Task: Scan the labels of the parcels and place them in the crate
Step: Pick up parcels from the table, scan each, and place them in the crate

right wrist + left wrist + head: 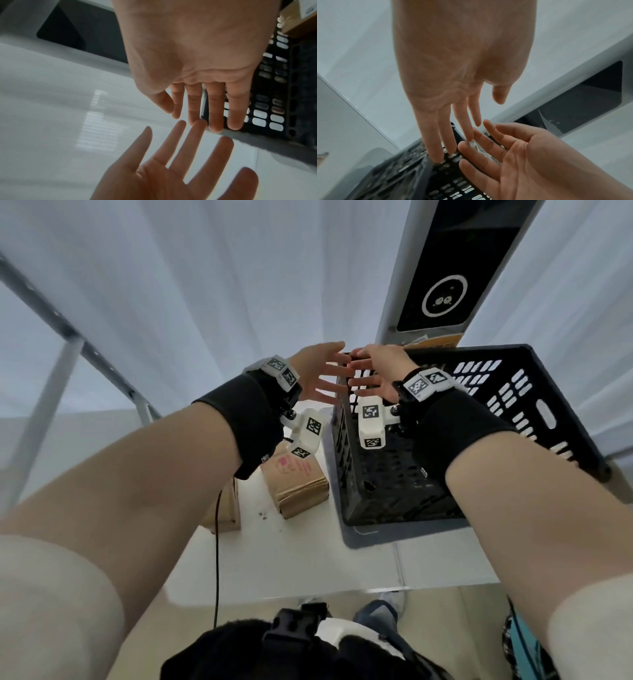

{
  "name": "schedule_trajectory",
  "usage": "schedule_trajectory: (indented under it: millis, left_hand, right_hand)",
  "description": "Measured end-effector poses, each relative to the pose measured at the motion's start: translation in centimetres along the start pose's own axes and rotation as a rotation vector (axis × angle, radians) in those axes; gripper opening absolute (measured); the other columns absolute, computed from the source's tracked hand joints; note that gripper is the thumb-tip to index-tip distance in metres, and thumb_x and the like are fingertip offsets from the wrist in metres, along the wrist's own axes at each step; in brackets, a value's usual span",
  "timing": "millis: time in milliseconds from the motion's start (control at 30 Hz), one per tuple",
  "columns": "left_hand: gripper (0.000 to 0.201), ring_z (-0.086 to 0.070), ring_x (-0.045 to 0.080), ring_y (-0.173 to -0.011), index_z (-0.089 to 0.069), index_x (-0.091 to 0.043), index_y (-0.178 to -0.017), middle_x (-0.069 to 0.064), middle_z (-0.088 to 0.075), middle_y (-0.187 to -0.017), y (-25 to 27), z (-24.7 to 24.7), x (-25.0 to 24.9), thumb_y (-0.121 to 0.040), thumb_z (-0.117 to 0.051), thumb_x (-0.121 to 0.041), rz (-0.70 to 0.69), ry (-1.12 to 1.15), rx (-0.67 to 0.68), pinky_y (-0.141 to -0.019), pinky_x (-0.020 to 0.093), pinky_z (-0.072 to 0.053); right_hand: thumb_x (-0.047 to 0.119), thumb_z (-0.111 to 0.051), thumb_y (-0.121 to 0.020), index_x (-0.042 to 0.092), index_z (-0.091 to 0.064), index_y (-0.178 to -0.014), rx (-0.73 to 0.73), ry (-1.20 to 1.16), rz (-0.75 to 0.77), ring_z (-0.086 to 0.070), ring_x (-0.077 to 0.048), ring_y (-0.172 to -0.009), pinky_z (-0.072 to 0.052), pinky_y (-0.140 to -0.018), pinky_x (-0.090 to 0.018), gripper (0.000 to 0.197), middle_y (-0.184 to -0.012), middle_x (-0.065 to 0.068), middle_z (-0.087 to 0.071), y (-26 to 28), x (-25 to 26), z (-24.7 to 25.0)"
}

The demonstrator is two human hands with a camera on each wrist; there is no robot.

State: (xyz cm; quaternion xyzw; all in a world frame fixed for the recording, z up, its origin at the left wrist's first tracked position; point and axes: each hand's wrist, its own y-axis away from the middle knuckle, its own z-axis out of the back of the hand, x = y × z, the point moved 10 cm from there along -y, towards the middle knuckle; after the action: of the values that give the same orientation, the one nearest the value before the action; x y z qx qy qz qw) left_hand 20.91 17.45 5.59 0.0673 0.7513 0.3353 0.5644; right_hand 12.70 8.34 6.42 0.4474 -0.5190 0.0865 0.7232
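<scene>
Both hands are held empty, fingers spread, at the near-left corner of the black crate [479,419]. Left hand [320,374], right hand [375,371]. Brown parcels [294,484] are seen on the desk [308,559], below and left of the crate, nearer the left hand.

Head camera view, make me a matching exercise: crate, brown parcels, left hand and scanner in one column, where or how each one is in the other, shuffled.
Things:
1. crate
2. brown parcels
3. left hand
4. scanner

Places or states:
A. upright panel behind the crate, white ring on a dark face
B. fingers straight, holding nothing, by the crate's far left corner
C. black, perforated, on the right of the table
D. lying on the table, left of the crate

Pairs: 1-C, 2-D, 3-B, 4-A
</scene>
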Motion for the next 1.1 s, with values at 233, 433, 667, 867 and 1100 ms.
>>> schedule_trajectory:
  millis: [233,433,667,867,1100]
  left_hand:
    - [0.045,-0.065,0.034,-0.112,-0.060,-0.014,-0.126,0.007,-0.069,-0.123,0.9,6.7,3.3,-0.098,-0.050,-0.047,0.040,0.013,-0.084,-0.094,0.048,-0.054]
    - [0.044,-0.063,0.034,-0.112,-0.059,-0.014,-0.128,0.006,-0.067,-0.123,0.6,10.3,8.5,-0.099,-0.048,-0.046,0.164,0.041,-0.173,-0.086,0.044,-0.055]
    - [0.037,-0.058,0.033,-0.111,-0.058,-0.017,-0.127,0.007,-0.061,-0.131,-0.8,13.5,14.5,-0.101,-0.046,-0.041,0.298,0.023,-0.355,-0.096,0.049,-0.051]
    - [0.044,-0.058,0.026,-0.089,-0.050,-0.012,-0.138,0.009,-0.058,-0.114,-1.8,15.3,18.8,-0.100,-0.049,-0.036,0.394,0.000,-0.472,-0.089,0.045,-0.052]
    - [0.046,-0.044,0.040,-0.131,-0.046,-0.013,-0.142,0.011,-0.041,-0.149,-2.1,16.1,21.0,-0.101,-0.050,-0.033,0.508,-0.058,-0.536,-0.099,0.056,-0.045]
  right_hand:
    - [0.021,-0.049,-0.094,0.017,-0.066,-0.097,0.007,0.089,-0.057,-0.069,-0.026,-0.075,-0.049,-0.091,-0.043,0.018,-0.089,0.000,-0.071,-1.5,-1.8,-6.2]
    - [0.023,-0.049,-0.095,0.014,-0.063,-0.124,0.078,0.243,-0.140,-0.066,-0.026,-0.089,-0.042,-0.071,-0.028,0.033,-0.106,-0.002,-0.073,-3.3,-5.1,-10.6]
    - [0.015,-0.038,-0.102,0.005,-0.050,-0.139,0.013,0.441,-0.193,-0.057,-0.027,-0.118,-0.049,-0.088,-0.034,0.040,-0.139,-0.013,-0.056,-6.6,-10.5,-11.8]
    - [0.005,-0.034,-0.102,-0.001,-0.046,-0.142,0.006,0.523,-0.269,-0.050,-0.033,-0.133,-0.047,-0.093,-0.019,0.042,-0.147,-0.017,-0.049,-9.1,-15.6,-11.6]
    - [0.023,-0.047,-0.099,0.004,-0.053,-0.138,0.093,0.557,-0.330,-0.054,-0.028,-0.130,-0.045,-0.064,-0.020,0.044,-0.142,-0.014,-0.055,-10.3,-19.3,-12.7]
